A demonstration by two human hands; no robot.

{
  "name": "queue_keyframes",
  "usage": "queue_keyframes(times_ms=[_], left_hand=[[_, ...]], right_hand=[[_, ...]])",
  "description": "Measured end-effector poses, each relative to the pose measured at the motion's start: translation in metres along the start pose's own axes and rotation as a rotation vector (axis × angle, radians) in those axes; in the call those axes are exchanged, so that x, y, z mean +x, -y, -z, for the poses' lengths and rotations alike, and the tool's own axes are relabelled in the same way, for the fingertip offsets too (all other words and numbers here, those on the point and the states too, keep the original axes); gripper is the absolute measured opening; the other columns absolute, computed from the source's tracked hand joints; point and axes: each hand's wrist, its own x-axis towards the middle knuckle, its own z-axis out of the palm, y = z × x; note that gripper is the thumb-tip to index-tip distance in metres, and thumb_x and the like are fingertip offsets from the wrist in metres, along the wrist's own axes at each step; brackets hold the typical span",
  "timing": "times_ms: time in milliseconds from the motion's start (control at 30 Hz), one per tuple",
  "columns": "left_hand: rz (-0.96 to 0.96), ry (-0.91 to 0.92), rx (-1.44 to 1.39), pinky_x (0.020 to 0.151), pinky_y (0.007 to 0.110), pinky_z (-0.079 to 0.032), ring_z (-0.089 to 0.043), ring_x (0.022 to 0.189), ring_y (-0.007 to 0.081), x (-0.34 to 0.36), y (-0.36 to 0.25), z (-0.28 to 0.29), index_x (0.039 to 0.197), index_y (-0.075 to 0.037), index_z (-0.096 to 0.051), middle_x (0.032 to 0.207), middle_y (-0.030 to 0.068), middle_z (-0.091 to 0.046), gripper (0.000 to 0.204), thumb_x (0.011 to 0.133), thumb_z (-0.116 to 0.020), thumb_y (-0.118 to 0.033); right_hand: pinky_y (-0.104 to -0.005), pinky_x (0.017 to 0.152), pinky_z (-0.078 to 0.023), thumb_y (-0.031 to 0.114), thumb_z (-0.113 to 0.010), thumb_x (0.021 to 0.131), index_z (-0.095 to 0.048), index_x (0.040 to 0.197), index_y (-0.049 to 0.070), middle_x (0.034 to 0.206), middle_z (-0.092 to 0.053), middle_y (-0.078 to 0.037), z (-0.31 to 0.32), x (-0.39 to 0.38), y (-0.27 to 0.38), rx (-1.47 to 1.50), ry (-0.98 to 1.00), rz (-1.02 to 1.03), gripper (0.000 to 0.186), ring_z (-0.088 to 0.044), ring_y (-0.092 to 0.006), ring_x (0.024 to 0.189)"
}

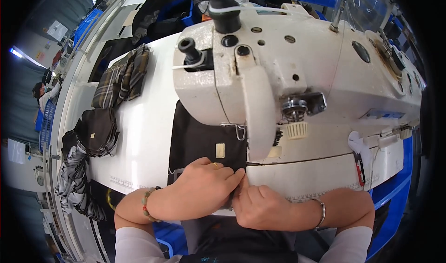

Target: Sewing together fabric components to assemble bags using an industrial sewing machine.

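Observation:
A dark fabric piece (195, 133) lies flat on the white table under the head of a white sewing machine (302, 68). A small cream label (220, 150) sits on the fabric, just beyond my fingers. My left hand (197, 188) rests on the near part of the piece, its fingers closed together at the right edge. Right beside it, my right hand (260, 207) is curled in a pinch at the same edge, below the machine's presser area. The two hands meet at the fingertips. My palms and fingers hide the near end of the fabric.
Folded plaid fabric (111, 84) and a dark stack (97, 130) with a small label lie on the left. Bunched grey-and-white cloth (72, 184) hangs near the left edge. On the right are a red-and-black tool (359, 169) and a white scrap (358, 144).

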Motion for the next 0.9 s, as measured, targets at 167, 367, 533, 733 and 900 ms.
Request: queue_keyframes(times_ms=[167, 367, 533, 733, 900], left_hand=[[-0.011, -0.027, -0.043, 0.066, 0.033, -0.049, -0.066, 0.072, 0.0204, 0.002, 0.001, 0.001, 0.113, 0.000, -0.069, 0.076, 0.0019, -0.063, 0.041, 0.076, -0.071, -0.016], [0.035, -0.086, -0.036, 0.066, 0.036, -0.049, -0.065, 0.071, 0.0221, 0.013, 0.013, -0.004, 0.113, -0.003, -0.071, 0.076, 0.0025, -0.063, 0.039, 0.074, -0.070, -0.010], [0.076, -0.143, -0.020, 0.067, 0.036, -0.049, -0.067, 0.074, 0.0236, 0.026, 0.027, 0.000, 0.108, -0.005, -0.074, 0.080, 0.0032, -0.066, 0.036, 0.073, -0.069, -0.010], [0.107, -0.182, 0.010, 0.077, 0.037, -0.050, -0.068, 0.077, 0.0244, 0.034, 0.039, 0.000, 0.097, -0.006, -0.073, 0.080, 0.0034, -0.068, 0.024, 0.073, -0.068, -0.009], [0.120, -0.197, 0.413, 0.095, 0.043, -0.046, -0.062, 0.080, 0.0197, 0.012, -0.001, 0.021, 0.089, -0.010, -0.068, 0.077, 0.0021, -0.056, 0.013, 0.076, -0.065, -0.011]], right_hand=[[-0.0240, 0.048, -0.029, 0.015, -0.063, 0.069, -0.068, 0.071, 0.002, 0.080, -0.073, -0.021, 0.001, -0.001, 0.000, -0.018, 0.001, 0.011, 0.014, -0.048, -0.0104, 0.051], [-0.0250, 0.049, -0.035, 0.013, -0.062, 0.069, -0.069, 0.077, 0.000, 0.087, -0.074, -0.022, -0.007, 0.001, -0.008, -0.097, 0.015, -0.034, 0.017, -0.051, -0.0121, 0.054], [-0.0264, 0.051, -0.039, 0.012, -0.062, 0.071, -0.070, 0.085, -0.002, 0.097, -0.074, -0.025, -0.017, 0.007, -0.019, -0.105, 0.030, -0.092, 0.022, -0.053, -0.0130, 0.055], [-0.0275, 0.052, -0.043, 0.012, -0.063, 0.073, -0.071, 0.092, -0.006, 0.101, -0.073, -0.026, -0.024, 0.011, -0.029, -0.057, 0.032, -0.126, 0.027, -0.056, -0.0150, 0.058], [-0.0268, 0.052, -0.044, 0.012, -0.064, 0.072, -0.072, 0.091, -0.004, 0.102, -0.072, -0.027, -0.020, 0.009, -0.032, 0.026, 0.051, -0.096, 0.026, -0.056, -0.0148, 0.056]])
